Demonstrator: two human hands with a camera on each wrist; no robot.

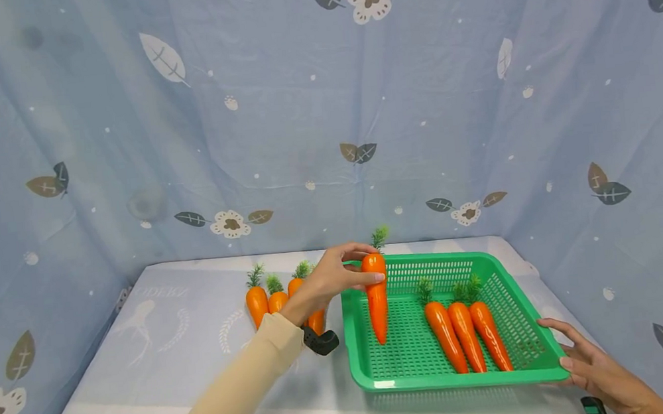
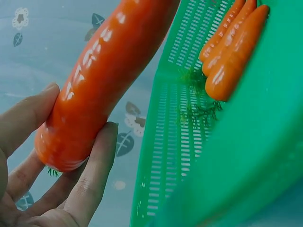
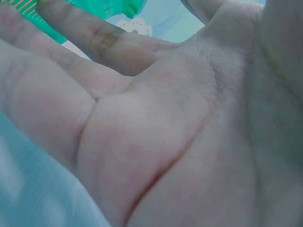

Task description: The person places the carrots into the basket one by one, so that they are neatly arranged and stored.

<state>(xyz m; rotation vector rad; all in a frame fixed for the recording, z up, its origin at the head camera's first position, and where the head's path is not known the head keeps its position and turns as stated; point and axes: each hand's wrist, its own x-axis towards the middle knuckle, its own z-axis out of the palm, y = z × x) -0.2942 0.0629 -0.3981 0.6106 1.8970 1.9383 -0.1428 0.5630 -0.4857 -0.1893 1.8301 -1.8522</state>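
My left hand (image 1: 335,276) pinches an orange carrot (image 1: 378,299) with a green leafy top between thumb and fingers. The carrot hangs point down over the left part of a green basket (image 1: 444,381); close up, the left wrist view shows the carrot (image 2: 99,90) near its thick end in the fingers. Inside the basket, three carrots (image 1: 466,337) lie side by side towards the right. My right hand (image 1: 593,368) touches the basket's right rim, thumb near the front corner and fingers extended. In the right wrist view, the palm (image 3: 156,123) fills most of the picture.
Several more carrots (image 1: 257,304) lie on the table left of the basket, partly hidden behind my left forearm. A pale patterned cloth covers the table (image 1: 190,354). Blue curtains (image 1: 274,106) with leaves and flowers enclose the back and both sides.
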